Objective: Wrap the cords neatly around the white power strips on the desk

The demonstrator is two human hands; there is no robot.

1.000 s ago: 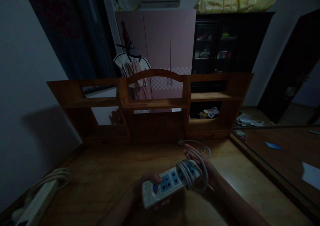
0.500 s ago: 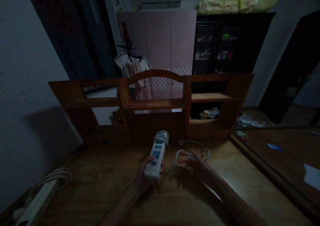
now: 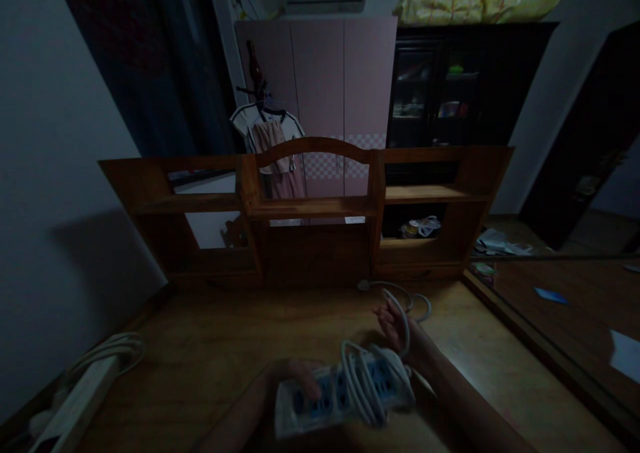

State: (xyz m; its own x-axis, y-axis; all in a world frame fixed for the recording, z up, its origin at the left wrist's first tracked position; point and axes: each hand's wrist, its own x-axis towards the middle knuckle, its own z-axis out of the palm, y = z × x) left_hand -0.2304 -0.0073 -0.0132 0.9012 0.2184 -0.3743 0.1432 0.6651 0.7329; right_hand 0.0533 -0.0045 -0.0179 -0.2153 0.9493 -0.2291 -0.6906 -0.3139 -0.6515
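Observation:
A white power strip (image 3: 336, 399) with blue sockets lies nearly crosswise in my left hand (image 3: 290, 376). The left thumb presses on its socket face, and the other fingers are hidden underneath. Several turns of the strip's white power cord (image 3: 360, 383) wrap round its right half. My right hand (image 3: 393, 326) is just beyond the strip's right end, fingers curled, with a loop of the cord running over and through it. From there the cord trails onto the tabletop, ending at a plug (image 3: 363, 285) close to the shelf's base.
A second power strip (image 3: 83, 399) with coiled cord lies at the left edge of the wooden tabletop (image 3: 210, 346). A wooden shelf unit (image 3: 313, 207) stands along the back. To the right, beyond a raised edge, are a blue card (image 3: 550, 295) and a white paper (image 3: 625, 353).
The power strip has swung from pointing away to lying crosswise, and has come lower and nearer. My right hand has turned, its fingers curling in with the cord loop lifted.

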